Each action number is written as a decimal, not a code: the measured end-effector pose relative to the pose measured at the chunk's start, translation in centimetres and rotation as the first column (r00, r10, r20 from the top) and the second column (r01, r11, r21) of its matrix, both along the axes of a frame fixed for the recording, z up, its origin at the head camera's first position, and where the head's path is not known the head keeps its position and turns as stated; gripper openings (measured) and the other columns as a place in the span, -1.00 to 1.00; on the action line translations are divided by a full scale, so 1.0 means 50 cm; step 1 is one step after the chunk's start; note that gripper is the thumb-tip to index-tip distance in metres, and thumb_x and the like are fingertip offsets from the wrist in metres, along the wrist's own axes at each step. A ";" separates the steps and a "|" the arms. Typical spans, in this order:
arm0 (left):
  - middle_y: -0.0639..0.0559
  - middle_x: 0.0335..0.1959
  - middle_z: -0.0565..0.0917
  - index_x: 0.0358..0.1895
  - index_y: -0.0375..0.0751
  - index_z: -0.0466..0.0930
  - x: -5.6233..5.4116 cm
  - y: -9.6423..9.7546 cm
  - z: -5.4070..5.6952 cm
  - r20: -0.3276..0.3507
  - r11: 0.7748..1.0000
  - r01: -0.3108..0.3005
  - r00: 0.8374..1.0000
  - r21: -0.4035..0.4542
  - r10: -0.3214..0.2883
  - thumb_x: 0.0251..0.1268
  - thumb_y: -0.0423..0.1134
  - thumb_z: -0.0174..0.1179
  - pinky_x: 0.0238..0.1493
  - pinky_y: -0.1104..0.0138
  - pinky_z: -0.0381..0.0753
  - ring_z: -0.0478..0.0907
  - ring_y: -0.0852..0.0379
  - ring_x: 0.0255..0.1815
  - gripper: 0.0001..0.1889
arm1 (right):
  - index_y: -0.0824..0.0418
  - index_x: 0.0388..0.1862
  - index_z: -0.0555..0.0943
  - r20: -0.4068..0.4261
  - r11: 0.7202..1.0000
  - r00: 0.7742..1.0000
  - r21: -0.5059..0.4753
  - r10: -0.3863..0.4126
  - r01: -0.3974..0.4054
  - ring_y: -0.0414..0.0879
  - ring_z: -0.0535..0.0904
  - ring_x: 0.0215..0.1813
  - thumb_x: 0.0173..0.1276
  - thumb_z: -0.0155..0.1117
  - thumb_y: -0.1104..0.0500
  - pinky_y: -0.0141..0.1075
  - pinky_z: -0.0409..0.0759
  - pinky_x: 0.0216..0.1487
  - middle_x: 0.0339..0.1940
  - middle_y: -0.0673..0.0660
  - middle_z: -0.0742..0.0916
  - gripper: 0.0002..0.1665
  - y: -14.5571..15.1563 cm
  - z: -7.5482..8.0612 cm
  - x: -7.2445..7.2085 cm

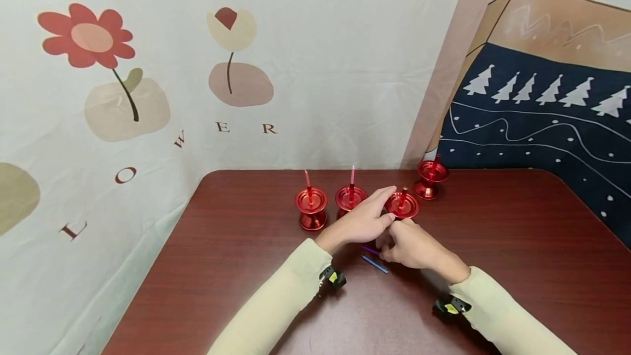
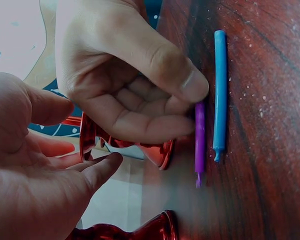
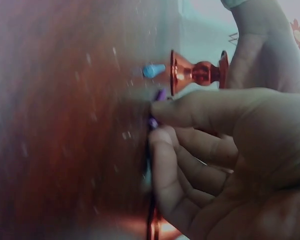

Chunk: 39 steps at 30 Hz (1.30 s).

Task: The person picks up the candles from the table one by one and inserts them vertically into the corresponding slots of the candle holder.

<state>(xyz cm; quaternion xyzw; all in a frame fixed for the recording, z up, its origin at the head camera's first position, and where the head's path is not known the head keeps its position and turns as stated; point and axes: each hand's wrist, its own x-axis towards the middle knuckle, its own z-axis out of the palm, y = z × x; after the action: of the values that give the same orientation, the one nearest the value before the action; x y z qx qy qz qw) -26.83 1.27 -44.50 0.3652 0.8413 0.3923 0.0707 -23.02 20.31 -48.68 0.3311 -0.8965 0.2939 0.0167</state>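
My left hand [image 1: 362,221] holds the dish of a shiny red candle holder [image 1: 407,210], its thumb and fingers on either side of the rim. A short candle tube on that holder has no tall candle showing in it. Just in front, my right hand [image 1: 414,246] pinches one end of a purple candle [image 2: 200,145] between thumb and forefinger, low at the tabletop. Beside the purple candle lies a blue candle [image 2: 220,90], untouched. In the right wrist view the purple candle [image 3: 161,95] is mostly covered by the fingers.
Two red holders with pink candles, one at the left [image 1: 313,220] and one in the middle [image 1: 346,201], stand on the dark wooden table [image 1: 222,267]. Another red holder [image 1: 426,189] is at the back right. A printed cloth [image 1: 335,70] hangs behind the table.
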 end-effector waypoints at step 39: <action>-0.15 0.68 0.35 0.74 -0.28 0.19 0.006 0.024 -0.019 -0.033 0.993 -0.108 0.993 0.037 0.109 0.63 -0.11 0.24 0.66 0.10 0.28 0.31 0.04 0.68 -0.23 | 0.37 -0.02 0.76 0.183 0.831 0.942 -0.444 -0.283 0.335 -0.11 0.69 -0.22 0.59 0.42 0.27 -0.41 0.72 -0.14 -0.19 0.21 0.81 -0.85 0.110 0.209 0.012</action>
<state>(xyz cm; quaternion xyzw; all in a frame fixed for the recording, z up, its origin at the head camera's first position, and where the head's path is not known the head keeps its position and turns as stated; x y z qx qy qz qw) -26.53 2.47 -45.44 0.3268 0.8540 0.4039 0.0282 -22.44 25.82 -38.25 0.1512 -0.8398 0.5128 0.0946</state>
